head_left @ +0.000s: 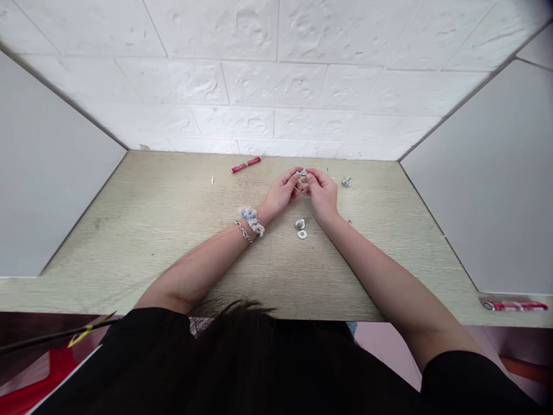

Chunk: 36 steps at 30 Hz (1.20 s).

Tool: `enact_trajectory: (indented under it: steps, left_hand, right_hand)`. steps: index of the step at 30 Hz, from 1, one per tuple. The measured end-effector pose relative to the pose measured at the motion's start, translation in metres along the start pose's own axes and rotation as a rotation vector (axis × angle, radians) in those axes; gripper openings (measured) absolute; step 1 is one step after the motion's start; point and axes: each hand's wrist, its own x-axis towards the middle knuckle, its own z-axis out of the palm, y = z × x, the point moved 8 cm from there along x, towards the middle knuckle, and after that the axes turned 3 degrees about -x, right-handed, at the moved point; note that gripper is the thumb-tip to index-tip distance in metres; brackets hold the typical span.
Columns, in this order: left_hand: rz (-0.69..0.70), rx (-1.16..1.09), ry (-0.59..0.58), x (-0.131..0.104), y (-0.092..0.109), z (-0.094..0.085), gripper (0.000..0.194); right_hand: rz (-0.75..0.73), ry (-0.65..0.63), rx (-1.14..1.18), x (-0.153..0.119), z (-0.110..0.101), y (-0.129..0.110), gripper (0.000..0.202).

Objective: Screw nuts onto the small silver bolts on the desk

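Observation:
My left hand (pixel 280 193) and my right hand (pixel 322 193) meet above the back middle of the wooden table. Between their fingertips they pinch a small silvery metal piece (pixel 302 174), one end in each hand; its exact shape is too small to tell. On the table just below the hands lie a shiny metal part (pixel 299 224) and, touching or close to it, a flat round washer (pixel 302 234). Another small metal part (pixel 346 182) rests to the right of my right hand.
A red tube (pixel 245 165) lies near the back wall (pixel 248 83), with a small white scrap (pixel 212 179) to its left. A second red tube (pixel 515 306) is at the right front edge. Grey panels stand on both sides of the table (pixel 142 207).

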Motion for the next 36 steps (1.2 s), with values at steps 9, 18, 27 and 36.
enact_trajectory:
  steps: [9, 18, 27, 36]
  left_hand:
    - [-0.002, 0.005, -0.006, 0.0013, -0.001, 0.0007, 0.024]
    - [-0.006, -0.01, -0.007, 0.0011, -0.0001, 0.0023, 0.022]
    - [-0.002, -0.019, -0.014, 0.0016, -0.0001, 0.0029, 0.02]
    - [0.004, -0.011, -0.014, 0.0025, -0.0018, 0.001, 0.022]
  right_hand:
    - [-0.024, 0.003, -0.005, -0.0001, 0.0015, -0.0017, 0.031]
    - [-0.055, 0.016, -0.024, -0.0008, 0.0004, -0.0049, 0.03]
    - [-0.061, 0.017, -0.01, -0.0019, -0.0006, -0.0061, 0.041]
    - [-0.084, 0.003, -0.043, -0.0009, -0.0005, -0.0047, 0.045]
